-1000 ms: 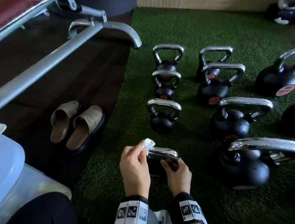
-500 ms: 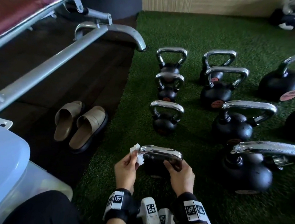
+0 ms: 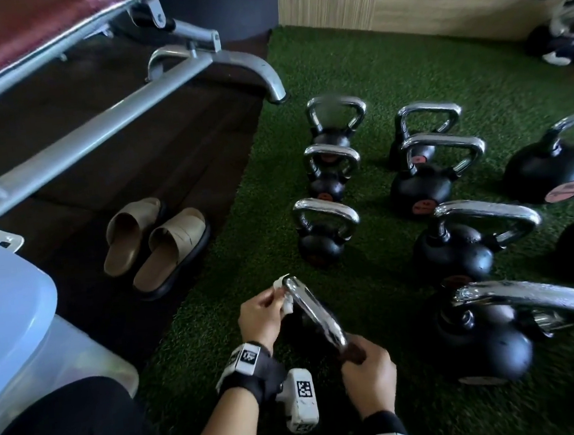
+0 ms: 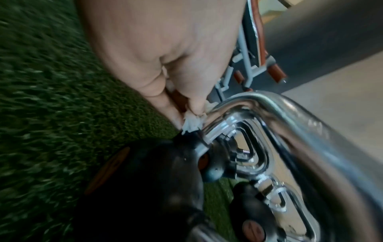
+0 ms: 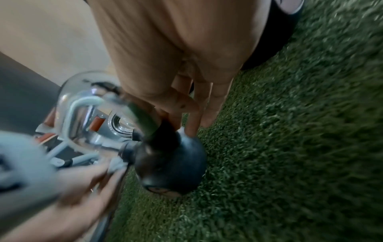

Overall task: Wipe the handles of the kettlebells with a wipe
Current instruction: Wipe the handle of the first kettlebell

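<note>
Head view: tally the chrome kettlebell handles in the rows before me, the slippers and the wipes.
Chrome kettlebell handles: 9
Slippers: 2
Wipe: 1
Total: 12
Far-corner gear is too unclear to count.

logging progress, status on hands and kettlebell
Left hand pinches wipe against the chrome handle. Right hand grips nearest kettlebell. Nothing blocking.

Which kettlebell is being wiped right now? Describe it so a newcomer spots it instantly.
On the green turf, find the left column of kettlebells beside the dark floor. The kettlebell nearest the person is the one: the only one with hands on it, left hand pressing a white wipe to its chrome handle, right hand steadying it.
</note>
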`<action>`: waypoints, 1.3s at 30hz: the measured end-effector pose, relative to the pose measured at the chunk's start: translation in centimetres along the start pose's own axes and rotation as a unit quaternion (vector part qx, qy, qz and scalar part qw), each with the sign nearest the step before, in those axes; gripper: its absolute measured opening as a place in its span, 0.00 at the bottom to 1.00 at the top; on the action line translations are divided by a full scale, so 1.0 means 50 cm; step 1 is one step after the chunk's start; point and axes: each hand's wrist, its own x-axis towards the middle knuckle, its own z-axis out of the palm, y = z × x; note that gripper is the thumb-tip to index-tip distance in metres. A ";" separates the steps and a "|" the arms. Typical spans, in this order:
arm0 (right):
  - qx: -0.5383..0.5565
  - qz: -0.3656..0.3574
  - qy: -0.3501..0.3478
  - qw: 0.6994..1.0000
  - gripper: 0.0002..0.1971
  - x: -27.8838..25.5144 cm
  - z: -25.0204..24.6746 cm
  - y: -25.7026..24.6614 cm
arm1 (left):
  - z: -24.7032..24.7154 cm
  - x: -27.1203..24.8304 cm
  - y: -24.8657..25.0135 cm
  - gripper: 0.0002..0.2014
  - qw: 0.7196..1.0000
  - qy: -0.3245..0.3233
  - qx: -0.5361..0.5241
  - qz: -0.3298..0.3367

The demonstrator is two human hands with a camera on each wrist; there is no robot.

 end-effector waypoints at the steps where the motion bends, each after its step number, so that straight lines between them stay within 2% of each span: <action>1: -0.009 0.001 -0.010 1.000 0.25 -0.003 -0.002 0.004 | 0.011 0.032 -0.021 0.11 1.000 -0.013 0.019 -0.001; 3: -0.025 -0.005 -0.043 0.999 0.24 0.000 -0.011 0.006 | 0.028 0.055 -0.022 0.21 0.998 -0.045 0.041 -0.008; 4: -0.034 -0.009 -0.065 0.997 0.24 0.010 -0.017 0.008 | 0.032 0.044 0.002 0.22 0.997 -0.060 0.050 -0.007; 7: -0.060 -0.037 -0.115 0.991 0.19 0.055 -0.038 -0.016 | 0.026 0.012 0.027 0.15 0.994 -0.078 0.071 -0.019; 9: -0.055 -0.056 -0.116 0.990 0.15 0.087 -0.038 -0.034 | 0.020 0.006 0.012 0.17 0.993 -0.089 0.073 -0.014; 12: -0.026 -0.046 -0.145 0.988 0.25 0.106 -0.012 -0.040 | 0.030 -0.020 0.045 0.10 0.992 -0.085 0.097 -0.013; 13: -0.019 -0.042 -0.145 0.988 0.26 0.106 -0.003 -0.037 | 0.034 -0.029 0.064 0.07 0.991 -0.076 0.113 0.006; 15: -0.002 -0.037 -0.122 0.992 0.25 0.106 0.010 -0.027 | 0.042 -0.035 0.088 0.08 0.991 -0.070 0.113 0.027; 18: 0.020 -0.020 -0.103 0.994 0.23 0.109 0.017 -0.020 | 0.049 -0.037 0.105 0.10 0.995 -0.077 0.066 0.002; 21: 0.030 -0.011 -0.095 0.995 0.23 0.112 0.020 -0.016 | 0.049 -0.034 0.115 0.03 0.996 -0.084 0.032 -0.024; 26: 0.023 -0.021 -0.096 0.995 0.23 0.120 0.028 0.000 | 0.033 -0.044 0.121 0.06 0.990 -0.139 -0.037 -0.007; 30: 0.035 -0.029 -0.093 0.995 0.23 0.122 0.030 -0.001 | 0.028 -0.055 0.131 0.04 0.988 -0.149 -0.050 -0.001; 32: 0.037 -0.033 -0.096 0.994 0.21 0.121 0.032 0.001 | 0.012 -0.067 0.124 0.05 0.983 -0.179 -0.046 -0.014; 34: 0.041 -0.041 -0.102 0.993 0.19 0.119 0.030 0.006 | -0.008 -0.081 0.111 0.06 0.970 -0.240 -0.028 -0.026; 36: 0.045 -0.048 -0.104 0.992 0.18 0.118 0.026 0.007 | -0.025 -0.088 0.099 0.10 0.960 -0.281 0.012 0.000; 39: 0.050 -0.052 -0.104 0.992 0.18 0.122 0.026 0.003 | -0.035 -0.094 0.094 0.16 0.965 -0.259 0.028 0.040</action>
